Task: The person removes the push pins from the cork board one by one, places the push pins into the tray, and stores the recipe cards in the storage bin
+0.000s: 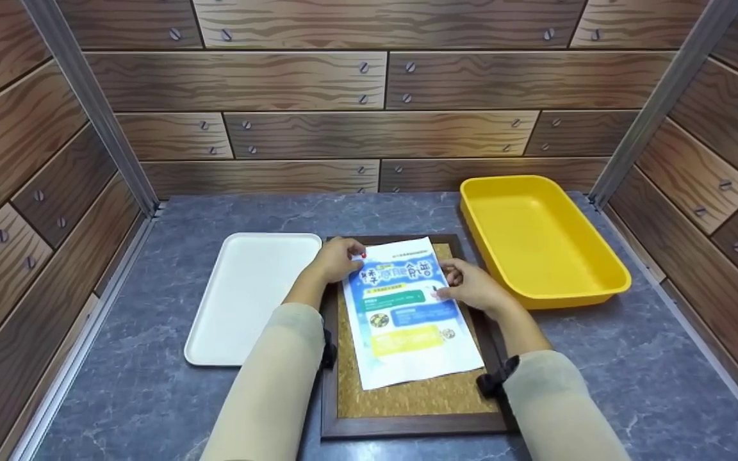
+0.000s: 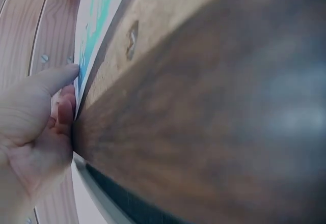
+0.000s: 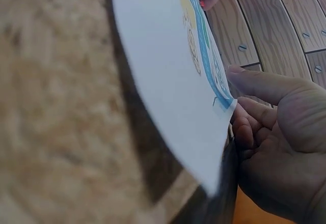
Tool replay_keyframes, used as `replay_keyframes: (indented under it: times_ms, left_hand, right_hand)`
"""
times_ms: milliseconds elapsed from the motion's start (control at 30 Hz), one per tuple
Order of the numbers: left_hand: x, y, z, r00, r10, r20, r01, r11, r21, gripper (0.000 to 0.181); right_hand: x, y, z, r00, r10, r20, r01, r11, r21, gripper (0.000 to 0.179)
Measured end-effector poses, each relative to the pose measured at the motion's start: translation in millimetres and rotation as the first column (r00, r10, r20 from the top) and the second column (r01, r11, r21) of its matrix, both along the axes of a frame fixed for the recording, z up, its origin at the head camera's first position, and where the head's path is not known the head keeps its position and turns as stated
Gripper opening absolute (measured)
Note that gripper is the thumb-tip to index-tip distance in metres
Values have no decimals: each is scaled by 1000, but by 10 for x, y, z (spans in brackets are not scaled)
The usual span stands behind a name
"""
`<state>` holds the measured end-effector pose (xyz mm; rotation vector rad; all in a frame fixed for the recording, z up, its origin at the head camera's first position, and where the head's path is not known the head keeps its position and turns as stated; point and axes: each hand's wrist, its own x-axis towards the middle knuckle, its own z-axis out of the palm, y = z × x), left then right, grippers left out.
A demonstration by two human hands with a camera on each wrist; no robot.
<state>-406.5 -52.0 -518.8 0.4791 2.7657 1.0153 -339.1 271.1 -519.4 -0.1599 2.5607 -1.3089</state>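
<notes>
A printed paper sheet (image 1: 401, 355), blue with green and yellow blocks, lies slightly turned over a cork board (image 1: 420, 403) with a dark wooden frame. At the sheet's upper left corner, my left hand (image 1: 337, 259) pinches a small red push pin (image 1: 363, 255); its red head also shows at those fingertips in the right wrist view. My right hand (image 1: 475, 288) pinches the sheet's right edge between thumb and fingers. In the right wrist view the near part of the sheet (image 3: 158, 81) bows up off the cork. The left wrist view shows my left thumb (image 2: 63, 76) against the sheet's edge.
To the left is a shallow white tray (image 1: 247, 294), partly behind my left forearm. A deeper yellow tray (image 1: 542, 243) stands right of the board, close to my right hand. Wood-patterned panels (image 1: 298, 80) enclose the grey marbled table (image 1: 119, 384) at the back and sides.
</notes>
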Motion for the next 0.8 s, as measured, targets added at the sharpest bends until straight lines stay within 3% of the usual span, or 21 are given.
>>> replay_keyframes:
  times_ms: [300,800]
  left_hand:
    - [-5,74,-15,996,85,17,-86,996,18,19]
    - [-4,166,-7,987,159,2,-159,987,33,16]
  right_hand:
    - [12,5,-4,1000,18,-5,-18,999,-43,66]
    - [25,5,21,999,37,17,-36,997,-74,70]
